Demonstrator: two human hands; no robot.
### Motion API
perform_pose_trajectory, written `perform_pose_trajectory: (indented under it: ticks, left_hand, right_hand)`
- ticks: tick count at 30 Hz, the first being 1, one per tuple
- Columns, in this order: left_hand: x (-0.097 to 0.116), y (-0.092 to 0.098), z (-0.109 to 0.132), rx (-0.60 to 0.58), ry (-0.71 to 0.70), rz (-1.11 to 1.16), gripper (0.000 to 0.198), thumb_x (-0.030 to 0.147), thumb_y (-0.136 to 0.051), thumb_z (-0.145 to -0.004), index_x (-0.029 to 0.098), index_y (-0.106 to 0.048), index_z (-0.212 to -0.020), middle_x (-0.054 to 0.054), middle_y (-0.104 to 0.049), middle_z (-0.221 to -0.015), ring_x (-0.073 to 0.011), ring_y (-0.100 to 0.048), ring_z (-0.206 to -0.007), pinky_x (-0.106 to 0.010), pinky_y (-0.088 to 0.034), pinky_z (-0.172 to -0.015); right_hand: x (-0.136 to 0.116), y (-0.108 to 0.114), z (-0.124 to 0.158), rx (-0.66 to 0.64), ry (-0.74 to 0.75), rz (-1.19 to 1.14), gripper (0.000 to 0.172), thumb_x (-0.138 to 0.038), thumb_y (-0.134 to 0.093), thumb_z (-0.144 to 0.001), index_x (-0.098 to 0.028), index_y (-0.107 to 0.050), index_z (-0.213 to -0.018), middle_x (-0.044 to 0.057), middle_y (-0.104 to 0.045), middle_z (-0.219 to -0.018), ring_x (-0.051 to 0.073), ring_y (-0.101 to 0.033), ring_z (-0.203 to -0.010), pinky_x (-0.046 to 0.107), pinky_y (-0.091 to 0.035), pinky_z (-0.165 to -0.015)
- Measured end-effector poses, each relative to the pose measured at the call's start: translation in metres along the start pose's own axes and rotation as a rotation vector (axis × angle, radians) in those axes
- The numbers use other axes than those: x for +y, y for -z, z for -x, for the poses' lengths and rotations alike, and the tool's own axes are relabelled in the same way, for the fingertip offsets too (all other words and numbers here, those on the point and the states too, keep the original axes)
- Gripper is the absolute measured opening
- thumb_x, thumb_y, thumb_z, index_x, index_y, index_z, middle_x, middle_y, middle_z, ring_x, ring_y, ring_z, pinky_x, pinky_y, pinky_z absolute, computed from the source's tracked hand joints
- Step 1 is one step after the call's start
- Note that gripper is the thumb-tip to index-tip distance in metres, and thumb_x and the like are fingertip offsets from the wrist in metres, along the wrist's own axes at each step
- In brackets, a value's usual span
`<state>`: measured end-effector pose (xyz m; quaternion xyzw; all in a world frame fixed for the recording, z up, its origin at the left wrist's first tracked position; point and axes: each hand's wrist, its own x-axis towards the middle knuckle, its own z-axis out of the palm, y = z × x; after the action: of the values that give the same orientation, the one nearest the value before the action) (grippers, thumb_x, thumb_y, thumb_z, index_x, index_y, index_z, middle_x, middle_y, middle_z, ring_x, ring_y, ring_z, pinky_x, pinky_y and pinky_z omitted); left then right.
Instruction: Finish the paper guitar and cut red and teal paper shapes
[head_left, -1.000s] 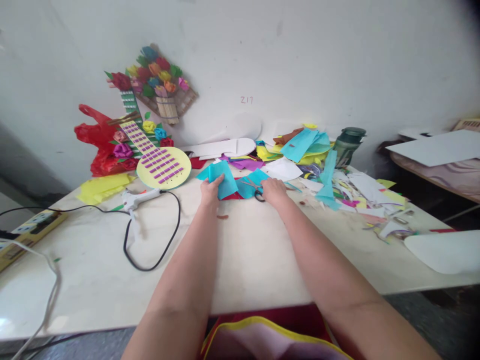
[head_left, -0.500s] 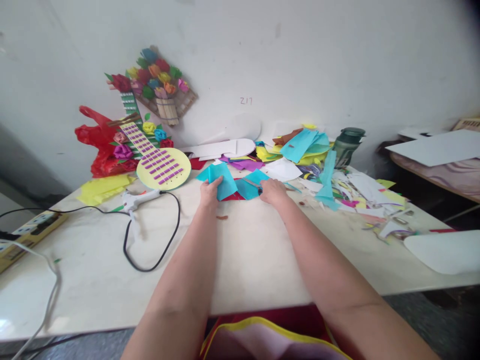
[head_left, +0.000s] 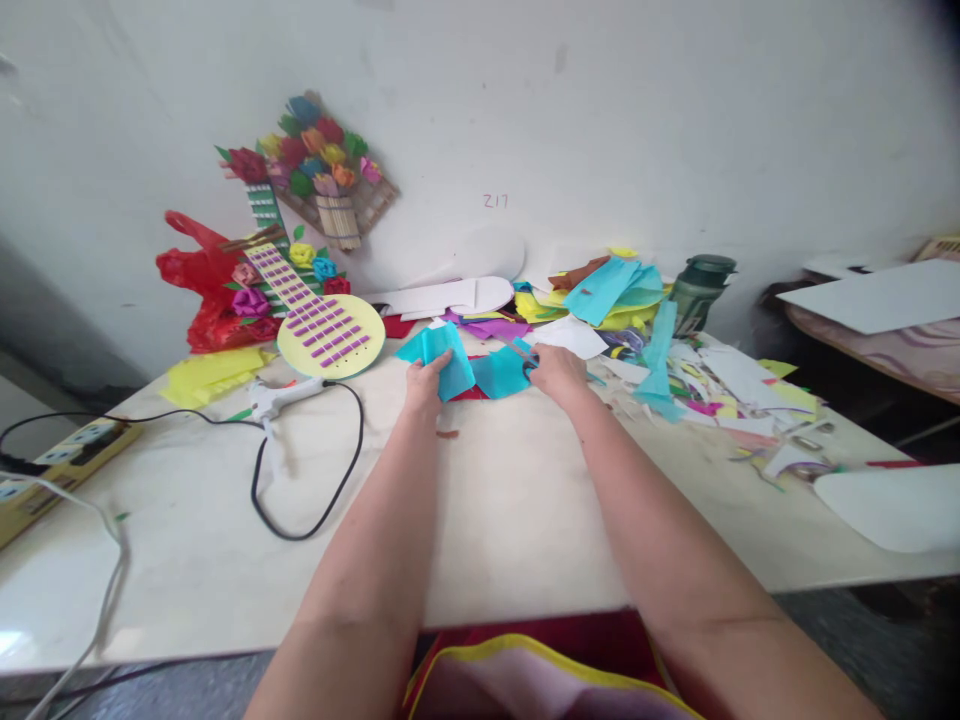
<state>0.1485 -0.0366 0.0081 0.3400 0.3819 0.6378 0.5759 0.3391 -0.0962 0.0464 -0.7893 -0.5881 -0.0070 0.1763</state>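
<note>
My left hand [head_left: 427, 377] is closed on a piece of turquoise paper [head_left: 456, 372], its thumb lying on top. My right hand [head_left: 558, 372] is closed around a pair of scissors [head_left: 529, 362], whose blades point left and away over a second turquoise piece [head_left: 501, 374]. The fingers hide much of the scissors. Beneath the turquoise pieces shows a bit of red paper [head_left: 472, 393]. A small brown scrap [head_left: 448, 434] lies on the table just in front of the left hand.
To the left lie a white glue gun [head_left: 289, 397] with a looped black cord, a yellow paper guitar [head_left: 331, 335] and a power strip [head_left: 67, 480]. Paper flowers [head_left: 315, 150] lean on the wall. Coloured scraps [head_left: 615, 290], a green bottle [head_left: 701, 293] and cuttings [head_left: 735, 385] sit at right.
My right hand has moved slightly right and away with the scissors, off the middle of the second turquoise piece. The left hand keeps its hold. The whole view has shifted a little.
</note>
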Motion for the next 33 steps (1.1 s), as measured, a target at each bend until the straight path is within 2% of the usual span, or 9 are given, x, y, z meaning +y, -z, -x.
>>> perform_pose_trajectory:
  ticks: [2, 5, 8, 11, 14, 18, 22, 33]
  left_hand:
    - [-0.001, -0.001, 0.000, 0.002, 0.003, 0.007, 0.042, 0.025, -0.081, -0.044, 0.013, -0.065, -0.081, -0.008, -0.069, -0.078, -0.0250, -0.066, -0.075, -0.039, -0.054, -0.069]
    - [-0.002, -0.002, 0.000, 0.001, -0.015, 0.006, 0.043, 0.025, -0.081, -0.042, 0.013, -0.064, -0.079, -0.009, -0.069, -0.077, -0.0257, -0.066, -0.077, -0.038, -0.054, -0.069]
    - [-0.003, -0.003, -0.001, 0.011, -0.032, -0.008, 0.043, 0.027, -0.081, -0.040, 0.013, -0.063, -0.077, -0.008, -0.068, -0.075, -0.0260, -0.065, -0.076, -0.038, -0.054, -0.069]
    - [-0.003, -0.003, -0.001, 0.009, -0.035, -0.040, 0.045, 0.026, -0.082, -0.039, 0.013, -0.062, -0.077, -0.008, -0.068, -0.076, -0.0259, -0.065, -0.076, -0.039, -0.053, -0.069]
    - [-0.003, -0.003, -0.001, 0.009, -0.039, -0.066, 0.045, 0.024, -0.082, -0.038, 0.014, -0.061, -0.077, -0.008, -0.068, -0.079, -0.0258, -0.065, -0.078, -0.039, -0.053, -0.071]
    - [-0.004, -0.005, 0.000, -0.004, -0.049, -0.061, 0.045, 0.022, -0.082, -0.039, 0.014, -0.062, -0.078, -0.008, -0.068, -0.082, -0.0263, -0.065, -0.079, -0.041, -0.053, -0.071]
    - [-0.005, -0.007, 0.001, -0.015, -0.053, -0.062, 0.044, 0.020, -0.082, -0.039, 0.015, -0.062, -0.078, -0.008, -0.068, -0.082, -0.0262, -0.065, -0.079, -0.041, -0.053, -0.072]
    - [-0.001, -0.010, 0.005, -0.004, -0.030, 0.042, 0.039, 0.019, -0.080, -0.041, 0.014, -0.061, -0.075, -0.007, -0.068, -0.076, -0.0254, -0.066, -0.079, -0.039, -0.053, -0.072]
  right_hand:
    - [-0.001, -0.003, -0.002, -0.048, -0.046, -0.268, 0.034, -0.027, -0.062, -0.072, -0.022, -0.064, -0.106, 0.005, -0.069, -0.084, 0.019, -0.064, -0.071, 0.024, -0.043, -0.056]
    - [-0.007, -0.007, -0.001, -0.167, -0.077, -0.761, 0.036, -0.039, -0.065, -0.073, -0.017, -0.062, -0.101, 0.001, -0.063, -0.067, 0.012, -0.057, -0.048, 0.020, -0.034, -0.038]
    - [-0.013, -0.008, 0.003, -0.254, -0.044, -1.029, 0.031, -0.043, -0.064, -0.074, -0.016, -0.059, -0.088, -0.002, -0.058, -0.061, 0.007, -0.052, -0.041, 0.017, -0.025, -0.031]
    - [-0.016, -0.010, 0.007, -0.339, -0.006, -1.084, 0.031, -0.046, -0.065, -0.074, -0.016, -0.054, -0.078, -0.002, -0.058, -0.060, 0.006, -0.051, -0.040, 0.016, -0.026, -0.030]
    - [-0.019, -0.017, 0.008, -0.385, 0.010, -1.096, 0.031, -0.045, -0.065, -0.074, -0.016, -0.055, -0.080, -0.001, -0.061, -0.064, 0.007, -0.054, -0.042, 0.015, -0.029, -0.030]
    - [-0.026, -0.025, 0.008, -0.351, 0.006, -1.131, 0.030, -0.036, -0.067, -0.074, -0.016, -0.055, -0.092, 0.000, -0.064, -0.067, 0.008, -0.058, -0.046, 0.014, -0.030, -0.032]
    - [-0.030, -0.029, 0.008, -0.309, -0.030, -1.146, 0.029, -0.033, -0.066, -0.074, -0.017, -0.054, -0.095, 0.000, -0.066, -0.068, 0.009, -0.059, -0.049, 0.015, -0.030, -0.032]
    - [-0.035, -0.017, 0.019, -0.362, 0.022, -1.052, 0.038, -0.052, -0.062, -0.074, -0.016, -0.054, -0.082, -0.001, -0.058, -0.061, 0.007, -0.052, -0.042, 0.016, -0.029, -0.031]
